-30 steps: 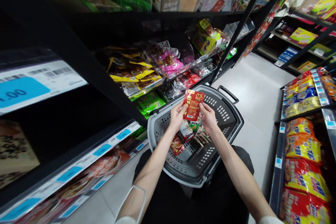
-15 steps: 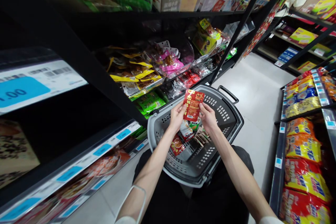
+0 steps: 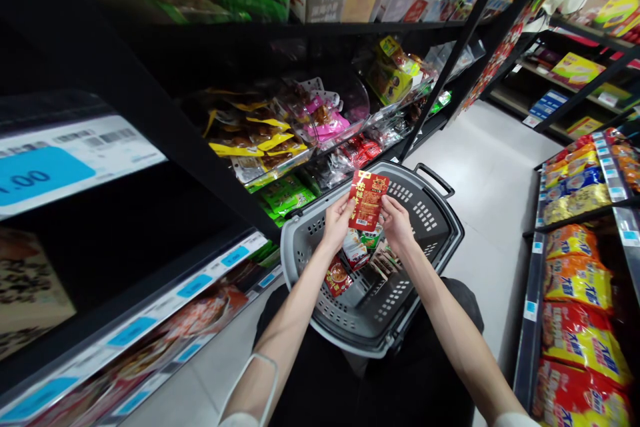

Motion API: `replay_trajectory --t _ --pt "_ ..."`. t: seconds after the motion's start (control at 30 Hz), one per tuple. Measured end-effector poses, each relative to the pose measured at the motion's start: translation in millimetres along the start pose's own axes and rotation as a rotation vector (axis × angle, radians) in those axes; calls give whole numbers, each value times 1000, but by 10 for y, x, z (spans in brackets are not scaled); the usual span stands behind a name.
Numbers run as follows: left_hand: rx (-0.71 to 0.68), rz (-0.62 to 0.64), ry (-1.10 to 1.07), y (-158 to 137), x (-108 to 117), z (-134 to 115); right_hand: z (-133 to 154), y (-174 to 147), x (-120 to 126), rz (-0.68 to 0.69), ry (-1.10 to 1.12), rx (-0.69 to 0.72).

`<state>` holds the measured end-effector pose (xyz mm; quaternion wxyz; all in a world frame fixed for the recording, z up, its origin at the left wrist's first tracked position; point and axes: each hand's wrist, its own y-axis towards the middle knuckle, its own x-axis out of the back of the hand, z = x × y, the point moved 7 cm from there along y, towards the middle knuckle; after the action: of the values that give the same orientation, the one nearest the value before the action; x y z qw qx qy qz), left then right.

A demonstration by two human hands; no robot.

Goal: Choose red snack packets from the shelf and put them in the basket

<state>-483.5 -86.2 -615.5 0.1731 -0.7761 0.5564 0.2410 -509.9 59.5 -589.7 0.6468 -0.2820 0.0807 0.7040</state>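
Note:
Between my two hands is a red snack packet [image 3: 369, 200] with yellow lettering and a small barcode near its bottom edge. My left hand [image 3: 339, 219] pinches its left edge, thumb on the front. On the opposite edge, my right hand [image 3: 397, 220] grips it the same way. The packet is held over a grey shopping basket [image 3: 345, 337] with perforated walls. Inside the basket lie a smaller red packet [image 3: 339, 276], a white and red packet [image 3: 355, 250], a green packet [image 3: 371, 238] and some beige packets [image 3: 386, 260], partly hidden by my hands.
Black shelving on the left carries yellow-edged snack bags [image 3: 260, 130], pink packets [image 3: 327, 121] and green packets [image 3: 287, 195]. A low rack on the right holds red and yellow noodle packs [image 3: 583, 340]. Pale floor [image 3: 485, 180] runs between them. The basket handle [image 3: 435, 180] sticks out at the far side.
Almost nothing differs. My right fingers have shifted very slightly at the packet's right edge; the packet and basket stay in place.

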Motion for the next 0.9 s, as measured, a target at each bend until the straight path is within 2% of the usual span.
replay_trajectory --t 0.63,0.9 --pt "2 -18 14 -21 3 -24 -1 -5 -8 -1 -13 0" --pt "20 -37 29 20 69 44 -7 -6 -9 -10 -29 15"
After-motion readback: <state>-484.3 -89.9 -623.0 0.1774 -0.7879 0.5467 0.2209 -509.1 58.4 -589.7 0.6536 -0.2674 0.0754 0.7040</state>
